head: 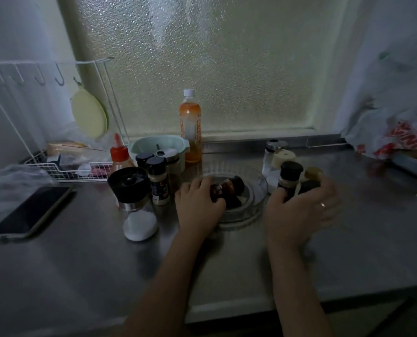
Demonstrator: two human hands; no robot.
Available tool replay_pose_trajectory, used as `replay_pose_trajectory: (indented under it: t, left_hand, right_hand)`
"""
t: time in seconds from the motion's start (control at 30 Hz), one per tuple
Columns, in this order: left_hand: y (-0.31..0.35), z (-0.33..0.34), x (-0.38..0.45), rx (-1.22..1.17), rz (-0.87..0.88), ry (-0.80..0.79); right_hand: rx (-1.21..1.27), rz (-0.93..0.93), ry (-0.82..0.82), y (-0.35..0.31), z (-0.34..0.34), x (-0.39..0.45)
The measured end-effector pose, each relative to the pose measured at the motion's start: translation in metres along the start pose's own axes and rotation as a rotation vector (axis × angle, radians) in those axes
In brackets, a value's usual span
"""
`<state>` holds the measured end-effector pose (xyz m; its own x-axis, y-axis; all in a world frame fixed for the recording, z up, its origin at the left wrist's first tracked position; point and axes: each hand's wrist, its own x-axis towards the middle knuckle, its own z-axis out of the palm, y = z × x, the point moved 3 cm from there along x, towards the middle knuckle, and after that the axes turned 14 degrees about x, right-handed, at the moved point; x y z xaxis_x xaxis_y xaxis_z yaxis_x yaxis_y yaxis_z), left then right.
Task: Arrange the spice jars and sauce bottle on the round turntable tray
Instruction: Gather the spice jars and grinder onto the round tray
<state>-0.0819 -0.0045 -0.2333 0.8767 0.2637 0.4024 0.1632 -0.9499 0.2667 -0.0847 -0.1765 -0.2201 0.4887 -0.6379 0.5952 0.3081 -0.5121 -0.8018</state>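
A clear round turntable tray (256, 190) lies on the steel counter in the middle. My left hand (199, 203) is shut on a dark jar with a red label (227, 188), tilted on its side over the tray. My right hand (302, 207) grips a black-capped spice jar (290, 177) just right of the tray, with other small jars (312, 173) pressed against its fingers. Left of the tray stand a salt grinder (133, 203), a tan spice jar (157, 181), more black-capped jars (144, 159) and a red-capped sauce bottle (118, 154).
A tall orange bottle (190, 125) stands by the frosted window behind a pale green bowl (158, 143). A phone (32, 211) lies at the left, a white wire rack (64, 171) behind it. Plastic bags (397, 139) fill the right corner. The counter's front edge is near me.
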Motion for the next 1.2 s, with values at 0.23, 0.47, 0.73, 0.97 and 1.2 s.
replay_pose_trajectory:
  t: [0.23, 0.47, 0.73, 0.97, 1.2]
  left_hand:
    - [0.005, -0.003, 0.002, -0.025, -0.012, -0.030]
    - [0.009, -0.011, 0.002, -0.506, -0.085, 0.131]
    - [0.008, -0.008, 0.005, -0.956, -0.191, -0.006]
    - [0.007, 0.000, 0.006, -0.411, 0.005, -0.094]
    - [0.010, -0.010, -0.002, -0.281, 0.029, -0.059]
  right_hand:
    - [0.010, -0.027, -0.064, 0.001, 0.004, -0.004]
    - [0.506, -0.277, -0.150, -0.021, -0.001, -0.010]
    - [0.459, -0.167, -0.760, -0.030, 0.041, -0.034]
    - [0.339, -0.186, -0.726, -0.020, 0.043, -0.030]
    - [0.394, -0.276, -0.696, -0.027, 0.034, -0.031]
